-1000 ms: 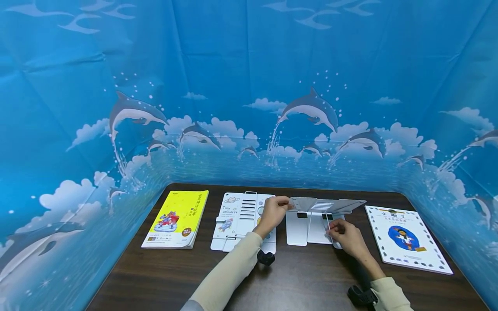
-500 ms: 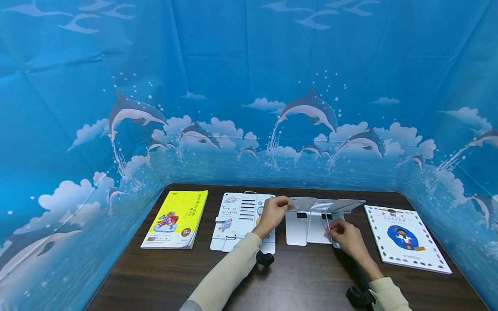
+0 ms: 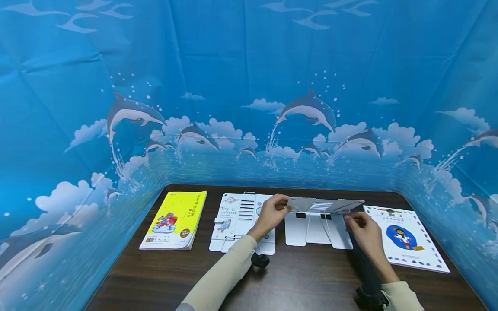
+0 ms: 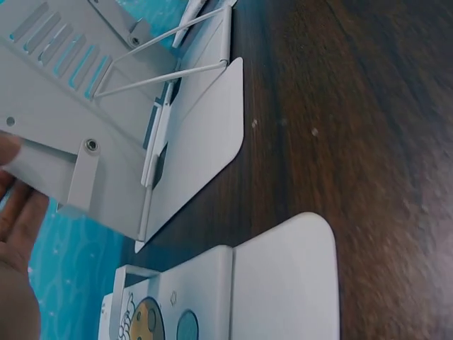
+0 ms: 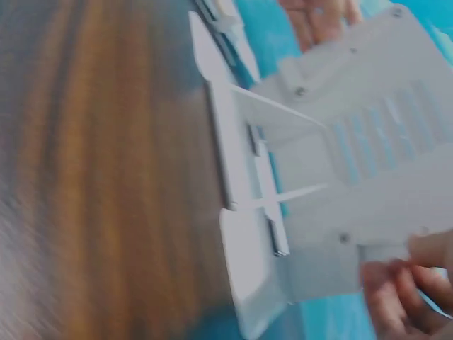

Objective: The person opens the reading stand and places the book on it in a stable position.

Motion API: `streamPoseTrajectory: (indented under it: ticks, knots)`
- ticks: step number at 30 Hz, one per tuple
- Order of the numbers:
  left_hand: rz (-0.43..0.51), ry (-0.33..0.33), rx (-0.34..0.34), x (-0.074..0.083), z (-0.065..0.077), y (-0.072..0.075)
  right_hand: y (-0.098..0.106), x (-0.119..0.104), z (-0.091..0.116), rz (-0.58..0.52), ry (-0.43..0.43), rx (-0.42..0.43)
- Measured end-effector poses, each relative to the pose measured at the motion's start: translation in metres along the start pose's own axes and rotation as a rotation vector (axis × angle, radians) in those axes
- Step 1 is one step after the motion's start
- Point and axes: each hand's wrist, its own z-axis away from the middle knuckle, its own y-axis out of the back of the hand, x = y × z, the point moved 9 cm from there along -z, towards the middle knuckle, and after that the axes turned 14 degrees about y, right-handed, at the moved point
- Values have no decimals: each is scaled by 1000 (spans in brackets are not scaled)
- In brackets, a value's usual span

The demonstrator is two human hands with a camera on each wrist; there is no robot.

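White stand (image 3: pixel 317 234) rests unfolded on the bench (image 3: pixel 299 276). Right hand (image 3: pixel 365 233) has released the wire prop (image 4: pixel 170 76), presumably seated, for the right edge; grip unclear. Left hand (image 3: pixel 271 214) pinches the opposite edge.

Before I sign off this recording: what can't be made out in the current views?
Raised stand: its front face, turned away in all three views.
Flat stand: part of its right side, head view, behind the left hand.
White book: part of its left edge, head view, behind the right hand; its bottom print is too small.
Right fingertip contact: right wrist view, blurred, hand cut off by the right edge.
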Motion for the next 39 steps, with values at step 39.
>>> streamPoseTrajectory:
  ticks: [39]
  knots:
    - [-10,-278,-7,26,44,-11,30,-11,-63,-113,141,293]
